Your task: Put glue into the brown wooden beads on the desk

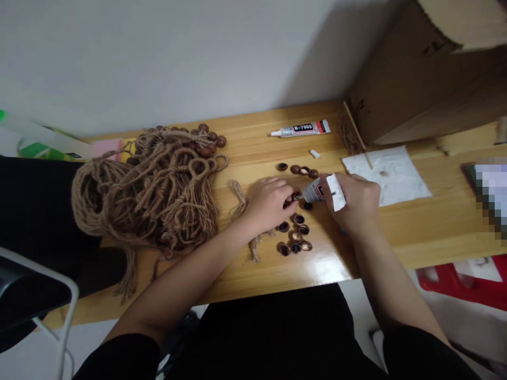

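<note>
My right hand [358,203] is closed round a glue tube [312,191], partly curled and tilted with its nozzle toward my left hand [270,205]. Between the fingers of that left hand is a small brown nutshell half [295,197], mostly covered by them; the nozzle tip is at this shell. Several more open shell halves [299,219] lie on the table just below, some dark inside and some pale. A short row of brown shells [304,170] lies above the hands. A knotted twine piece [238,192] is partly under my left hand and wrist.
A big heap of knotted twine [170,184] with brown round nuts [212,140] covers the table's left part. At the back lie another glue tube [303,128] and a white cap [315,153]. A white sheet [400,174] with a stick [358,132] lies before a cardboard box [428,79].
</note>
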`<state>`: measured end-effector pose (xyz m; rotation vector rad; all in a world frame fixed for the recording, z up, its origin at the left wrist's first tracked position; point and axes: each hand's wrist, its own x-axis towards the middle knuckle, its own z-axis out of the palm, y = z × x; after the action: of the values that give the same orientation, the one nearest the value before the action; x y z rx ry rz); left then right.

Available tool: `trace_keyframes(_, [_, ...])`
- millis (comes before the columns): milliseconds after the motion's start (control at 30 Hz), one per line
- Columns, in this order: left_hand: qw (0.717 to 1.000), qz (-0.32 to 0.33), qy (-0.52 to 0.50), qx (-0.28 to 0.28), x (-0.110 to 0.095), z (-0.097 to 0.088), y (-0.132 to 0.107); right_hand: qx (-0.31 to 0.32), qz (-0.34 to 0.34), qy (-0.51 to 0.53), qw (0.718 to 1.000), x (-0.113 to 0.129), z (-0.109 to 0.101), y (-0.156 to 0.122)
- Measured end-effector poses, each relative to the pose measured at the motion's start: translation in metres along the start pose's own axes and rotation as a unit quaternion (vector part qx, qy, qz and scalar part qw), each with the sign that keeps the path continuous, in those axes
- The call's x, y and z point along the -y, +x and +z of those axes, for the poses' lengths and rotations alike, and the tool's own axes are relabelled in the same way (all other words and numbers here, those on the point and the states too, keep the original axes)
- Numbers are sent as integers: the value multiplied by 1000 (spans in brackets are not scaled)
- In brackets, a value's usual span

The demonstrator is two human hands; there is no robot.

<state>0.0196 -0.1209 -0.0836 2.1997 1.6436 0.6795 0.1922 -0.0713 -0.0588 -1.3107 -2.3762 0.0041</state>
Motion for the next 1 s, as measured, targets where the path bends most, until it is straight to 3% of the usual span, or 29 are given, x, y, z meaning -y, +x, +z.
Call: trace_keyframes(1000, [1000, 4, 10, -9, 0, 1, 0, -20, -11, 8, 1000, -2, 4, -3])
